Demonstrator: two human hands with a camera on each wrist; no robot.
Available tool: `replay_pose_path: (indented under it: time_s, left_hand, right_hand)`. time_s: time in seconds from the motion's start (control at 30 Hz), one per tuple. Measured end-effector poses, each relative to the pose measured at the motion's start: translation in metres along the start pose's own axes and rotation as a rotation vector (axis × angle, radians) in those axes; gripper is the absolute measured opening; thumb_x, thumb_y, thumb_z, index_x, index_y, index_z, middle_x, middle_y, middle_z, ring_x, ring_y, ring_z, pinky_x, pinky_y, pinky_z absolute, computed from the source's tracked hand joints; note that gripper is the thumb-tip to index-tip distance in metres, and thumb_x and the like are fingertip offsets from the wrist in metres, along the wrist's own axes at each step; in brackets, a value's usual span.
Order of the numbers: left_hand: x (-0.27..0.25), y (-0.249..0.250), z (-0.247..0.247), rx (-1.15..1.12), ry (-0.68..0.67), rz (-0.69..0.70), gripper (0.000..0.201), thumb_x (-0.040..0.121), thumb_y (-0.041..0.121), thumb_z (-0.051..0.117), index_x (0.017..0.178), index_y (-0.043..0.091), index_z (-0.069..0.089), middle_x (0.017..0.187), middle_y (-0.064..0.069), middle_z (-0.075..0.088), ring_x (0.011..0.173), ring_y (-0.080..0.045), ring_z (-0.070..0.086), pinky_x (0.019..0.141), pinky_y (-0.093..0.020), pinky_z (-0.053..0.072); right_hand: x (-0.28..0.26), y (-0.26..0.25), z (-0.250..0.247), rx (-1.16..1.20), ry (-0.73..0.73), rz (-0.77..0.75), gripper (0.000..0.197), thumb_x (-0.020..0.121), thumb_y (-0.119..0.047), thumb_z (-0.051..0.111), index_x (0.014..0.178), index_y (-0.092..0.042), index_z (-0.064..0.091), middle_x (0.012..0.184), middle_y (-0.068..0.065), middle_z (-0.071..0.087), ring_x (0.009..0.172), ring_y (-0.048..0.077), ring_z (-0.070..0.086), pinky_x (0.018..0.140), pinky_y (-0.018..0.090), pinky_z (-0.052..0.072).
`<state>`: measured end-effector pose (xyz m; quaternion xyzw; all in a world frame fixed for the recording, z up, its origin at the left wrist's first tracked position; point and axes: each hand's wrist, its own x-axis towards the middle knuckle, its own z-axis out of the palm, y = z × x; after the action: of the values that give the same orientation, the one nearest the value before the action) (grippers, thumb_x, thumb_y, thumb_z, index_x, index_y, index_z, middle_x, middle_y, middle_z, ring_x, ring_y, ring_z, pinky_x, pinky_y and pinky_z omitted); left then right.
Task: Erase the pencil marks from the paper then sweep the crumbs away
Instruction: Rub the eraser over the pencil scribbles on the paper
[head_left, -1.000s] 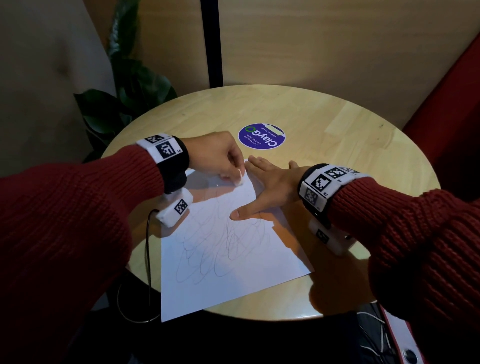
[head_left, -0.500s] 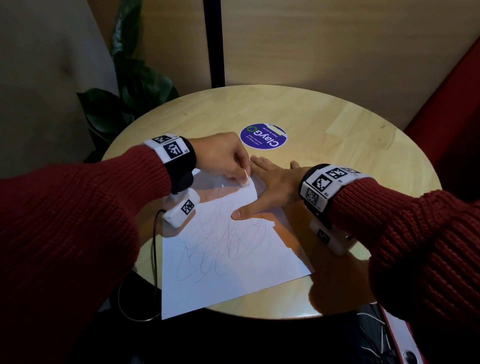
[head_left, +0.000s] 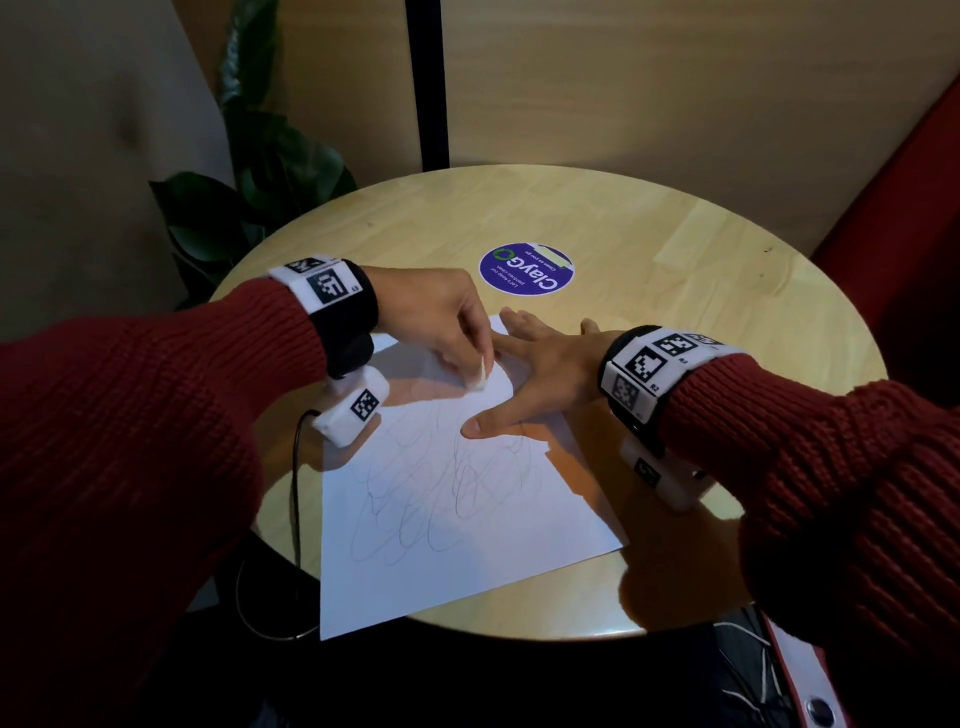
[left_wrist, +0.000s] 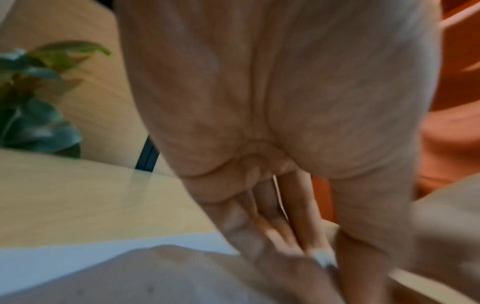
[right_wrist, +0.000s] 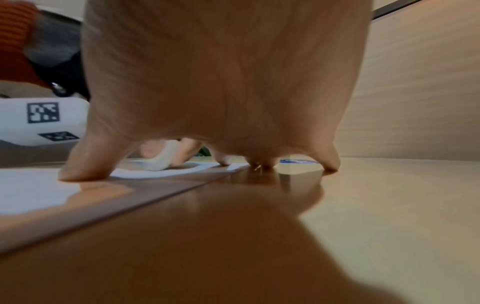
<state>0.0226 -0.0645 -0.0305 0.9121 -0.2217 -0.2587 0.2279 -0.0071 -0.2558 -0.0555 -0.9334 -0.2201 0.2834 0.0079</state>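
On the round table (head_left: 727, 291), from the head view, our left hand (head_left: 441, 317) pinches a white eraser (head_left: 480, 375) against the paper (head_left: 441, 519) at its 12 o'clock edge; our right hand (head_left: 545, 369) lies spread, pressing the sheet at 1 o'clock. Left wrist view: blurred fingers (left_wrist: 298, 216) curl downward. Right wrist view: the eraser (right_wrist: 162, 159) touches the paper (right_wrist: 31, 189).

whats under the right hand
The right hand lies flat with fingers spread, pressing the far right corner of the paper onto the table. Whether pencil marks run beneath the palm is hidden.
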Motion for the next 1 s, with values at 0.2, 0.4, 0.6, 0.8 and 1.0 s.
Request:
replay_pose_path:
  time_s: [0.2, 0.4, 0.6, 0.8, 1.0]
  left_hand:
    - [-0.008, 0.004, 0.004, -0.03, -0.112, -0.006, 0.007, 0.084, 0.015, 0.088, 0.091, 0.015, 0.087, 0.087, -0.012, 0.082, 0.072, -0.008, 0.069, 0.078, -0.024, 0.056]
    - [-0.003, -0.002, -0.002, 0.009, 0.001, -0.025, 0.005, 0.087, 0.015, 0.084, 0.092, 0.016, 0.086, 0.079, -0.003, 0.08, 0.068, -0.005, 0.064, 0.073, -0.024, 0.054]
    - [0.004, -0.006, -0.006, -0.005, 0.136, -0.052, 0.005, 0.085, 0.015, 0.086, 0.09, 0.015, 0.086, 0.081, -0.01, 0.081, 0.066, -0.006, 0.063, 0.073, -0.026, 0.051]
    - [0.003, -0.005, -0.005, -0.027, 0.022, -0.054, 0.009, 0.084, 0.014, 0.089, 0.092, 0.011, 0.087, 0.083, -0.009, 0.081, 0.069, -0.007, 0.066, 0.074, -0.023, 0.055]
    - [-0.001, -0.001, -0.005, -0.036, -0.057, -0.04, 0.01, 0.085, 0.013, 0.089, 0.093, 0.009, 0.086, 0.091, -0.016, 0.082, 0.072, -0.008, 0.067, 0.076, -0.021, 0.055]
  right_hand:
    - [0.002, 0.002, 0.001, -0.008, 0.01, 0.014, 0.13, 0.061, -0.101, 0.055, 0.159, -0.052, -0.015, 0.171, -0.007, -0.026, 0.157, 0.012, -0.025, 0.118, 0.074, -0.009]
    - [0.006, 0.003, 0.002, -0.006, 0.03, -0.006, 0.132, 0.058, -0.103, 0.054, 0.159, -0.053, -0.014, 0.172, -0.006, -0.023, 0.158, 0.014, -0.022, 0.118, 0.075, -0.007]
    - [0.015, 0.004, 0.001, -0.019, 0.1, -0.115, 0.135, 0.061, -0.102, 0.055, 0.165, -0.042, -0.006, 0.174, -0.013, -0.015, 0.159, 0.011, -0.015, 0.122, 0.067, -0.01]
    - [0.01, 0.002, 0.0, 0.026, 0.092, -0.114, 0.13, 0.065, -0.095, 0.062, 0.165, -0.043, -0.003, 0.174, -0.013, -0.009, 0.16, 0.01, -0.011, 0.124, 0.064, -0.007]
    - [0.006, 0.0, -0.002, 0.035, 0.073, -0.099, 0.13, 0.067, -0.093, 0.063, 0.165, -0.042, -0.007, 0.174, -0.013, -0.012, 0.159, 0.01, -0.013, 0.123, 0.066, -0.007]
